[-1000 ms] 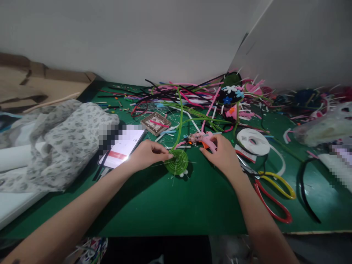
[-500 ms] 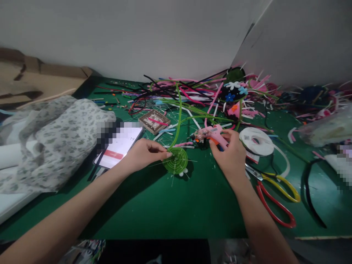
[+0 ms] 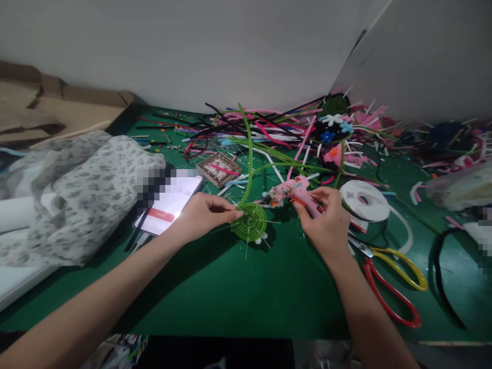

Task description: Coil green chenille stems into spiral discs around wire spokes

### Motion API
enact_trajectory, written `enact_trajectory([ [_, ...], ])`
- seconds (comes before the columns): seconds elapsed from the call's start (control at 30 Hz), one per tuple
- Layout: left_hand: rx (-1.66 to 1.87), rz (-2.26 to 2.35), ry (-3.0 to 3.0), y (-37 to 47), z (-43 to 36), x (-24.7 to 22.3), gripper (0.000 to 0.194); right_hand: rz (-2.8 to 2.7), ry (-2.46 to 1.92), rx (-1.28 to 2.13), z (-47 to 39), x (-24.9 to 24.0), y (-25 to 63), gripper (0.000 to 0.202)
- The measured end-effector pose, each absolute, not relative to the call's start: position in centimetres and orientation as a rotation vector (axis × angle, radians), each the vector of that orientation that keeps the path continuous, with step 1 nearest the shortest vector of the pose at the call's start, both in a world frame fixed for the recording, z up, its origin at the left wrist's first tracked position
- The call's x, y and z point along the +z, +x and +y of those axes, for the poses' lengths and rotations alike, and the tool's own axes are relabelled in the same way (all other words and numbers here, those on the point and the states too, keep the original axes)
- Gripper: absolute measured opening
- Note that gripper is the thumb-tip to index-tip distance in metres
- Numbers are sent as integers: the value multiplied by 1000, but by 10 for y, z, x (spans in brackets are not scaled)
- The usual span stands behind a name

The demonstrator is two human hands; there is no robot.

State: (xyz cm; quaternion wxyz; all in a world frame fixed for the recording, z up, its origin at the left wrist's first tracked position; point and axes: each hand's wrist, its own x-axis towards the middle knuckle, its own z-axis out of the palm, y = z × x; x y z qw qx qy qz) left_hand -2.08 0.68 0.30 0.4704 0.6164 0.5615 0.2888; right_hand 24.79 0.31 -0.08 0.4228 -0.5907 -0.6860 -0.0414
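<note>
My left hand [image 3: 215,212] pinches the left edge of a green coiled pipe-cleaner disc [image 3: 251,225]. One long green pipe cleaner [image 3: 249,154] rises from the disc's upper left edge and bends toward the back. Thin clear strands stick out from the coil, and a small white piece shows beneath its lower right edge. In my right hand [image 3: 323,220] is a pink hot glue gun [image 3: 305,193], gripped by its handle. Its nozzle, crusted with glue, points left, close to the disc's upper right edge.
A lit phone [image 3: 169,202] lies left of my left hand, beside patterned fabric [image 3: 96,189]. Scissors with red and yellow handles [image 3: 400,261] and a white ribbon roll [image 3: 378,202] lie to the right. Loose pipe cleaners [image 3: 265,128] and a small square tray [image 3: 219,177] are behind.
The glue gun has been lifted and its nozzle brought left and nearer to the green disc. My left hand keeps its pinch on the disc. The camera view has shifted slightly.
</note>
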Motion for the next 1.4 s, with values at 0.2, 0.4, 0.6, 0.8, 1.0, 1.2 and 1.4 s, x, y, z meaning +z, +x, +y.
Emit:
enact_trajectory([
  [0.2, 707, 1389, 1514, -21, 8, 3, 30, -1719, -1489, -111, 2, 0, 248, 33],
  [0.4, 705, 1384, 1533, -21, 8, 2, 31, -1717, -1504, -109, 1, 0, 248, 31],
  [0.6, 713, 1380, 1532, -21, 8, 2, 31, -1726, -1504, -121, 1, 0, 248, 32],
  [0.8, 701, 1380, 1533, -22, 8, 2, 29, -1726, -1511, -110, 2, -1, 248, 31],
  [1.0, 682, 1394, 1546, -22, 9, 2, 30, -1735, -1497, -90, 3, -2, 248, 32],
  [1.2, 682, 1386, 1555, -22, 8, 1, 31, -1737, -1511, -83, 3, -1, 249, 32],
  [1.4, 693, 1393, 1565, -22, 9, 1, 31, -1737, -1500, -76, 3, -2, 250, 31],
])
